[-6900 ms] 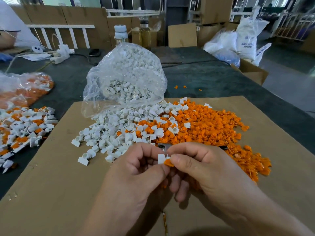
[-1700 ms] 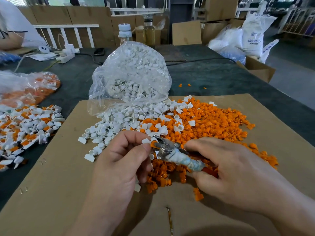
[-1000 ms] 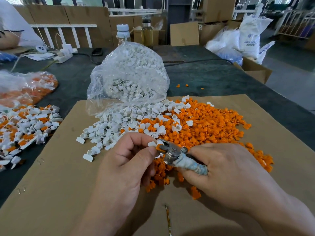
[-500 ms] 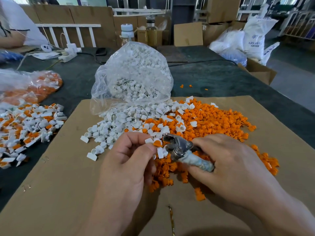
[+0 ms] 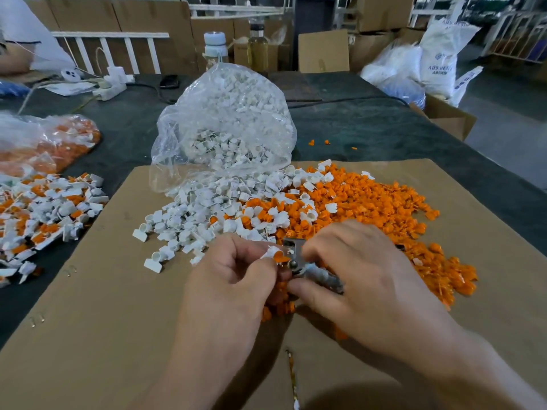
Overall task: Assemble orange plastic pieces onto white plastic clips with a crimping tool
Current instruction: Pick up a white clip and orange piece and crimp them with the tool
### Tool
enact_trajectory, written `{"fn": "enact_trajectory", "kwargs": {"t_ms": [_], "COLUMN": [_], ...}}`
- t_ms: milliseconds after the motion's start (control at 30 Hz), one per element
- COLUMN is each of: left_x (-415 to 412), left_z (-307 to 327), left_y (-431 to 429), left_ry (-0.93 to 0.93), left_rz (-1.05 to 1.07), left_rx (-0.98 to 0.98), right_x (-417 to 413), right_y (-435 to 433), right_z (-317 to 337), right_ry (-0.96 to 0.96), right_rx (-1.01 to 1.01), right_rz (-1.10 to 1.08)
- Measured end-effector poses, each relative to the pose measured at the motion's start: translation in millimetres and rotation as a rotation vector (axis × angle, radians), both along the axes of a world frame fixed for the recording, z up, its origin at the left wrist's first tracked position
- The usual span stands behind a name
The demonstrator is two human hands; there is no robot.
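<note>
My left hand (image 5: 228, 279) pinches a white clip (image 5: 273, 250) with an orange piece (image 5: 279, 258) seated in it, between thumb and forefinger. My right hand (image 5: 358, 276) grips the metal crimping tool (image 5: 299, 261), whose jaws sit right against that clip. The tool's handles are mostly hidden under my fingers. A heap of loose white clips (image 5: 201, 214) lies on the cardboard sheet (image 5: 88, 335) just beyond my left hand. A wide heap of orange pieces (image 5: 376, 208) spreads beyond and to the right of my right hand.
An open clear bag of white clips (image 5: 228, 122) stands behind the heaps. A pile of assembled white-and-orange parts (image 5: 41, 211) and a bag of orange pieces (image 5: 47, 140) lie at the left on the dark table. Bottles, boxes and sacks stand at the back.
Both hands stay together over the near edge of the orange heap. The tool's jaws have come up against the clip in my left hand, and my right hand has turned more over the tool.
</note>
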State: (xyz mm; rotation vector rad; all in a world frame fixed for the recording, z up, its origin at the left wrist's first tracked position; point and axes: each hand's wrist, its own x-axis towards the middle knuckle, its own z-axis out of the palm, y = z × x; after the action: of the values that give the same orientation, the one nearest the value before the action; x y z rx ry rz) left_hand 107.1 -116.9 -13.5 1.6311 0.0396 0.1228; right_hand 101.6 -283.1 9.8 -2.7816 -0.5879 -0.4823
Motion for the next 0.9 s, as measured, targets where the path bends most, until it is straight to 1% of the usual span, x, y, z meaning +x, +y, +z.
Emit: {"fn": "enact_trajectory", "kwargs": {"t_ms": [67,167,200,300,367,433,567,667,733,800,833,867,900], "left_x": [-4.9,-7.1,-6.3,-2.5,-0.3,0.9,-0.5,-3.4,-6.0,-8.4,-8.7,-8.6,-7.9], "left_z": [1.2,0.1,0.3,1.6,0.6,-1.0,-3.1,-1.2,0.6,0.1,0.1,0.3,1.2], "left_y": [-0.1,1.7,2.8,5.2,6.9,9.3,10.6,9.7,8.8,7.9,6.9,5.8,4.6], "left_ry": [-0.121,-0.249,-0.239,-0.089,-0.031,-0.021,-0.118,-0.185,-0.263,-0.35,-0.357,-0.332,-0.281], "left_rz": [-0.033,-0.123,-0.139,-0.236,-0.323,-0.354,-0.367,-0.366,-0.357,-0.328,-0.315,-0.306,-0.303], "left_rx": [0.104,0.127,0.084,-0.109,-0.102,-0.09,-0.068,-0.04,0.042,0.162,0.178,0.147,0.068], "right_x": [-1.9,-1.9,-2.2,-2.7,-2.5,-2.9,-8.8,-11.6,-11.8,-9.3,-8.7,-9.3,-10.5], "right_y": [6.9,3.7,1.8,0.9,1.5,1.0,5.2,10.1,11.2,12.8,12.4,11.6,8.7], "right_z": [0.1,0.1,0.7,-0.9,-1.1,-0.6,-3.8,1.9,3.7,5.2,6.4,5.7,3.0], "right_ry": [-0.021,-0.047,-0.057,-0.088,-0.082,-0.038,0.219,0.49,0.768,1.103,1.176,1.132,0.972], "right_rx": [0.014,0.034,0.038,0.035,0.037,0.093,0.432,0.796,1.047,1.358,1.405,1.334,1.138], "right_rz": [0.052,0.055,0.056,0.098,0.13,0.143,0.142,0.091,0.034,0.054,0.069,0.069,0.059]}}
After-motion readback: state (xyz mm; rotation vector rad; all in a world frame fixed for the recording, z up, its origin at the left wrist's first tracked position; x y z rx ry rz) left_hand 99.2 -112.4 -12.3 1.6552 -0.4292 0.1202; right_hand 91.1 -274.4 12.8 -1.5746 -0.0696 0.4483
